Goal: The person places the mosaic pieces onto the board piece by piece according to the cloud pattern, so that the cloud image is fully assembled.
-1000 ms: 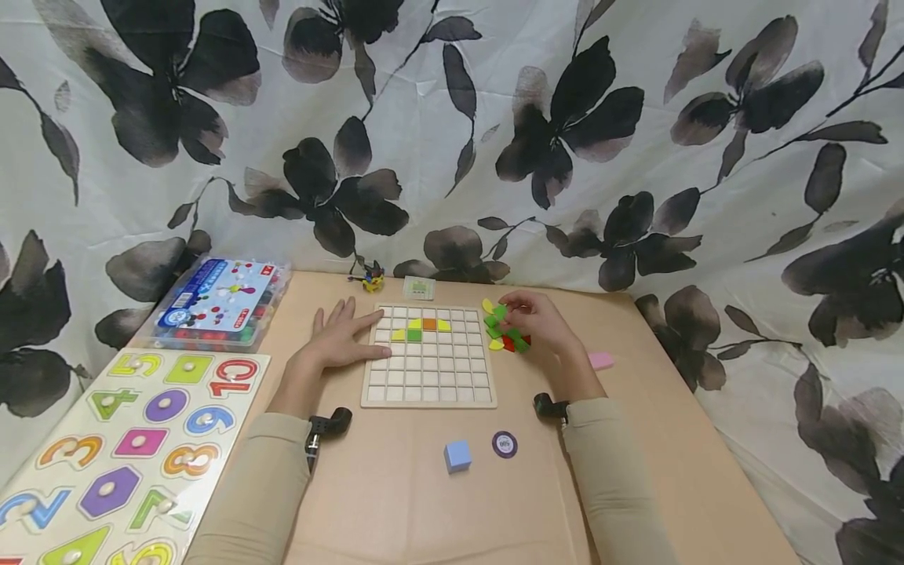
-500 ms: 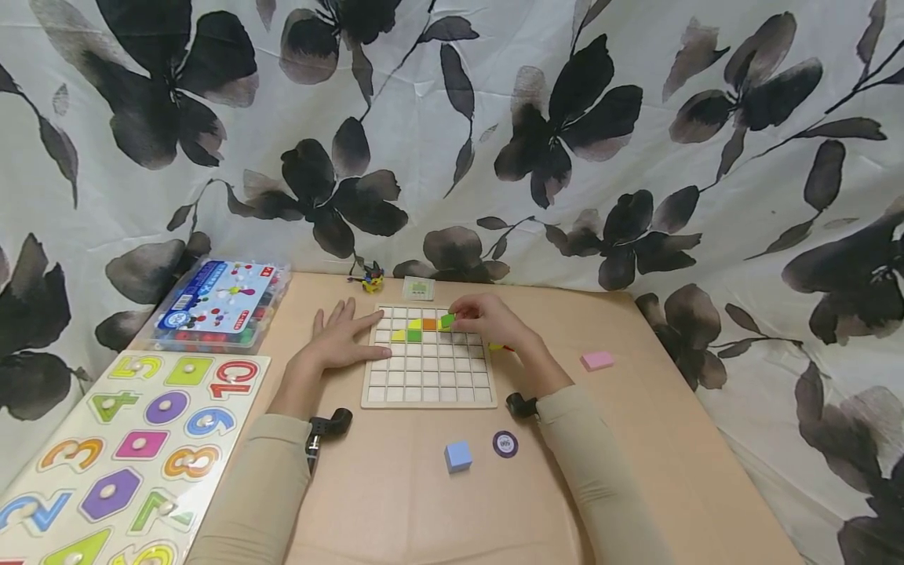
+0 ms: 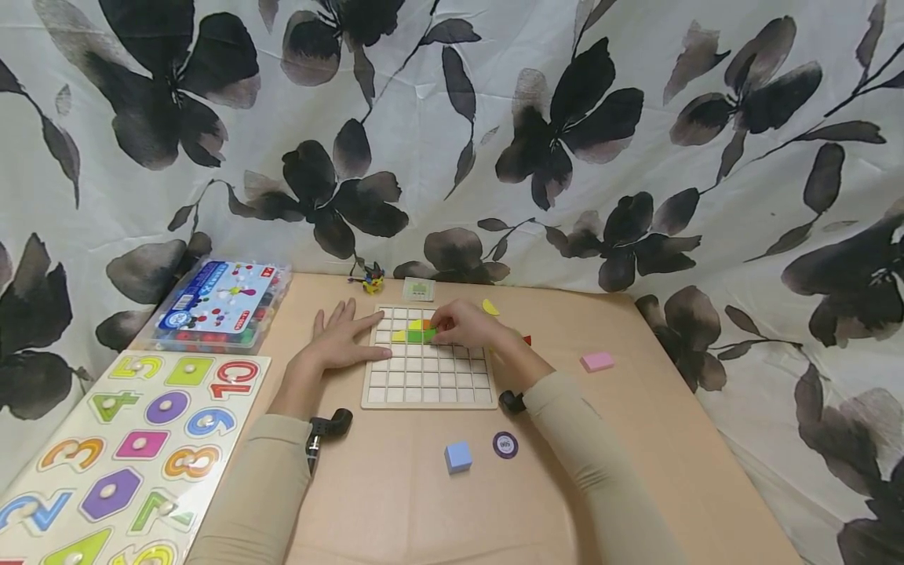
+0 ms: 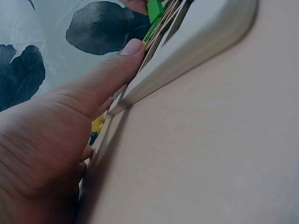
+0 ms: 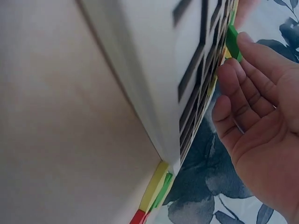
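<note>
Now our right hand (image 3: 462,326) off far-right pile, pinching green tile (image 5: 232,41) onto grid board (image 3: 427,380); left hand (image 3: 339,339) flat, fingers straight, steadying board.

Blue cube (image 3: 457,456), purple chip (image 3: 504,444), number puzzle (image 3: 120,447).

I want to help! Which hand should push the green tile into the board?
Probably the right hand: it already pinches the green tile over the board. The left hand lies flat at the board's left edge.

Left hand (image 3: 339,341) lies flat, fingers spread; right hand (image 3: 462,326) reaches forward, fingers curled.
</note>
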### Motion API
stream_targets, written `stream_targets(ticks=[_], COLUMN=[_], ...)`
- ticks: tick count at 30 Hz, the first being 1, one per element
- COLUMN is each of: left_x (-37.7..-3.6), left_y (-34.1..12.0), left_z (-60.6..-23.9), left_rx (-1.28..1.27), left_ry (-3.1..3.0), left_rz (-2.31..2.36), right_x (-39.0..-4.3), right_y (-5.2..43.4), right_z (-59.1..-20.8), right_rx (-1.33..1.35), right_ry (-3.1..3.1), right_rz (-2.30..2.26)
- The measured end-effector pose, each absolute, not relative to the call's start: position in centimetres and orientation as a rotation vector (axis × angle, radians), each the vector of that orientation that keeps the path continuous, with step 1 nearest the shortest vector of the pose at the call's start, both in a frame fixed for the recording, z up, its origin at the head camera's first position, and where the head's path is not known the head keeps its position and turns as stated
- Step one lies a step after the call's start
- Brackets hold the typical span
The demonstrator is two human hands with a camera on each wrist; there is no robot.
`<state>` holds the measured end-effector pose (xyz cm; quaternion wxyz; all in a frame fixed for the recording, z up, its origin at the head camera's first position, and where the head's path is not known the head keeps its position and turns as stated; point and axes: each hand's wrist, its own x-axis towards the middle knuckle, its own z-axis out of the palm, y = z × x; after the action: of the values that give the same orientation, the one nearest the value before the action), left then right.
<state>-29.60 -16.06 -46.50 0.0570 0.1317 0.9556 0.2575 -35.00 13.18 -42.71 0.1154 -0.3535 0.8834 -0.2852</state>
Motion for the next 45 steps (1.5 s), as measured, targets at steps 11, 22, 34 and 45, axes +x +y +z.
stream_targets(ticks=[11,22,34,45], left_x=[-29.6,-29.6,-29.6,-29.7], left_y=[-16.0,-16.1,-16.2,-16.3], left_z=[-46.4,-46.5,-46.6,-46.7], left_rx=[0.396,0.390,0.400,0.399], left_ry=[2.895,2.894,2.894,2.894], left_rz=[0.798,0.803,0.789,0.781], right_x=[-34.9,-34.8,-33.3,-33.9], right_y=[13.0,13.0,19.3,26.1], right_z=[-42.8,-42.7,-39.9,-41.0], right_rx=[-0.978,-1.017,-0.810,-0.532], right_ry=[2.668,2.679,2.810,2.828], right_rz=[-0.713,-0.665,-1.153,-1.205])
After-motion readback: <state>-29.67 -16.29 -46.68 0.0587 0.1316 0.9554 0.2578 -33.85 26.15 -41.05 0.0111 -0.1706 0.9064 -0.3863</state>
